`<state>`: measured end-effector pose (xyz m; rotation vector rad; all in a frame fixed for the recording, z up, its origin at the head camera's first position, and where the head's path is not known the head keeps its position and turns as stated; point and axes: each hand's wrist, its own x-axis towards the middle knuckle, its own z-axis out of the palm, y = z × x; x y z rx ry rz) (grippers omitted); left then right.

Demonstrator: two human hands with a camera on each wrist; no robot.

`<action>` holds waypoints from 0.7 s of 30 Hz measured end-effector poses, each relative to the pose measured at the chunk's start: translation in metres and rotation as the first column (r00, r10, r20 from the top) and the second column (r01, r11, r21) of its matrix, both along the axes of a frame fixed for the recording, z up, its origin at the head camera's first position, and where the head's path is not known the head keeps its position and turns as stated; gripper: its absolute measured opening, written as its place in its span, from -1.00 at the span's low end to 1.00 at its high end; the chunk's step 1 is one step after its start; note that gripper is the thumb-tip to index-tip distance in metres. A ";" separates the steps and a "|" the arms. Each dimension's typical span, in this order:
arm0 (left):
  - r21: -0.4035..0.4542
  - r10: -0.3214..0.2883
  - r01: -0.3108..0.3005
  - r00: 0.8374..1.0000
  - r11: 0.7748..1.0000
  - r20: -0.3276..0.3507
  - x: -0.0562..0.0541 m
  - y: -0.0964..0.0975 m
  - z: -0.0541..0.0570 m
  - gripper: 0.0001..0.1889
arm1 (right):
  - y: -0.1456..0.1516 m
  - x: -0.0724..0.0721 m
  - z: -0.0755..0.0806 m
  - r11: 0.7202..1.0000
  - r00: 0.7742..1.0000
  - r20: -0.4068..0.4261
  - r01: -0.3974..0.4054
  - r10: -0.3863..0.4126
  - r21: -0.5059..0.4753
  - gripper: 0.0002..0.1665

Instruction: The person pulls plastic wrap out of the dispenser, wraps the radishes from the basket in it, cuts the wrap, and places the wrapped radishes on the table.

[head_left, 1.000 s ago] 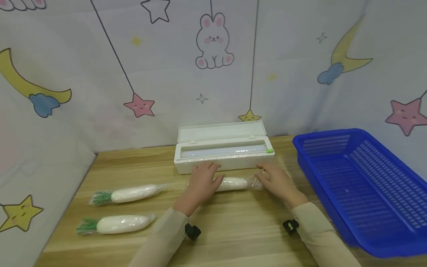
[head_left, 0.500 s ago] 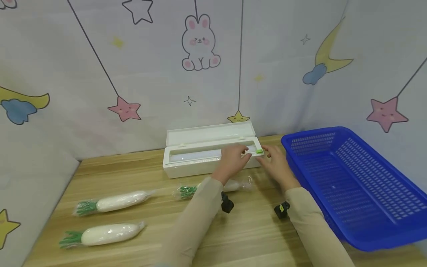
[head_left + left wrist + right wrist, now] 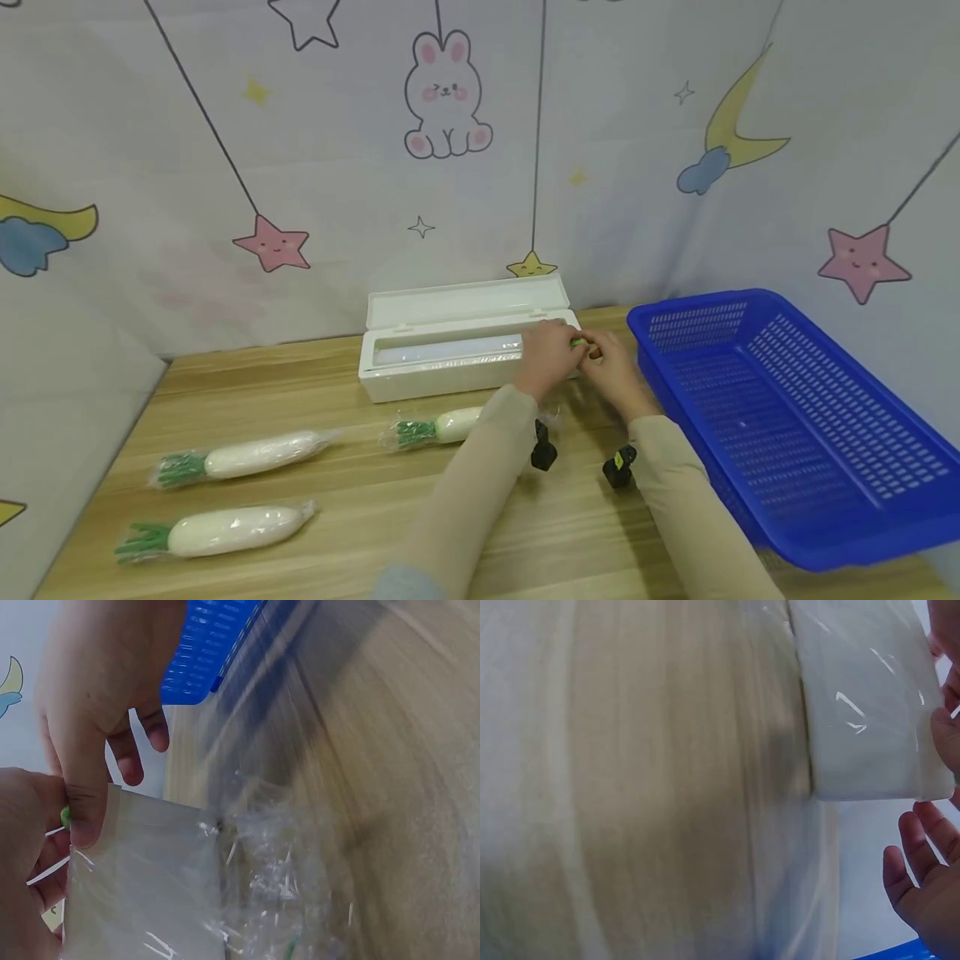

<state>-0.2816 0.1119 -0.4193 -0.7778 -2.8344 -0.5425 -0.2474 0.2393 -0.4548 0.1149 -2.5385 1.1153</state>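
Note:
A white cling film dispenser [image 3: 442, 375] stands at the back of the table, its lid [image 3: 468, 304] raised and a film roll [image 3: 450, 350] inside. My left hand [image 3: 551, 358] reaches across to its right end, fingers curled at the small green slide cutter [image 3: 66, 817]. There my right hand [image 3: 618, 375] meets it; its thumb and forefinger pinch at the cutter, thumb [image 3: 86, 817] over the front edge, while other fingers [image 3: 915, 847] hang loose off the box's end. Clear film overlies the dispenser's front. Below it lies a film-wrapped white radish [image 3: 456, 425], partly hidden by my left sleeve.
Two more wrapped white radishes with green tops, an upper one [image 3: 262, 456] and a lower one [image 3: 232, 531], lie at left. A blue plastic basket [image 3: 705, 442] stands at right, close beside my right forearm. A patterned cloth wall [image 3: 352, 167] rises behind the dispenser.
Both hands have left the middle radish and moved up to the dispenser's right end, where they come together at the green cutter. The view has shifted slightly right.

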 end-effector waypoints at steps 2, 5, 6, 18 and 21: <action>-0.003 0.013 -0.013 1.000 1.000 -0.004 0.001 0.000 -0.001 -0.75 | -0.001 -0.001 -0.003 1.000 1.000 -0.012 0.006 -0.006 -0.021 -0.54; 0.027 0.028 -0.028 1.000 0.999 -0.003 0.001 -0.001 -0.003 -0.76 | -0.001 -0.001 -0.006 0.999 1.000 -0.020 0.020 -0.020 -0.035 -0.55; 0.042 0.031 -0.031 1.000 0.999 0.004 0.002 -0.002 -0.003 -0.76 | -0.001 -0.002 -0.007 0.999 1.000 -0.019 0.024 -0.025 -0.033 -0.56; 0.091 0.068 -0.070 0.998 0.993 0.018 0.004 -0.009 0.002 -0.82 | 0.000 0.000 -0.013 0.996 0.999 -0.006 0.043 -0.044 -0.074 -0.56; 0.093 0.073 -0.072 0.997 0.993 -0.003 0.004 -0.012 0.002 -0.83 | -0.002 0.000 -0.013 0.997 0.999 -0.022 0.038 -0.040 -0.071 -0.56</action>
